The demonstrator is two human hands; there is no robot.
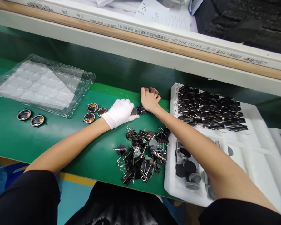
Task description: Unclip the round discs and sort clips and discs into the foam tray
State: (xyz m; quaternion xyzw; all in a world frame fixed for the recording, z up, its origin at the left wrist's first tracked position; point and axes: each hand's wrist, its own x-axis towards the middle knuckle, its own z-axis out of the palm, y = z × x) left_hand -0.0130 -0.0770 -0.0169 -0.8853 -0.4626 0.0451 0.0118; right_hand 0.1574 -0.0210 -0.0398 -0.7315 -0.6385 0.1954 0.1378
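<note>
My left hand point(120, 113), in a white glove, is closed with a dark grey round disc point(134, 111) between thumb and fingers. A black binder clip point(141, 109) sits right beside the disc; whether it grips it I cannot tell. Just beyond the clip, my bare right hand point(150, 98) has loosely bent fingers somewhat apart, and nothing shows in them. Round watch heads with dark and gold faces point(89, 117) lie left of my glove. Nearer to me is a heap of black binder clips point(140, 156), with a few grey discs among them.
On the right, a white foam tray point(170, 168) holds rows of black binder clips point(208, 106) and loose grey discs point(189, 168). Clear plastic trays point(44, 84) lie at the left, near two more watch heads point(37, 120). A white ledge point(107, 40) crosses behind the green tabletop point(84, 156).
</note>
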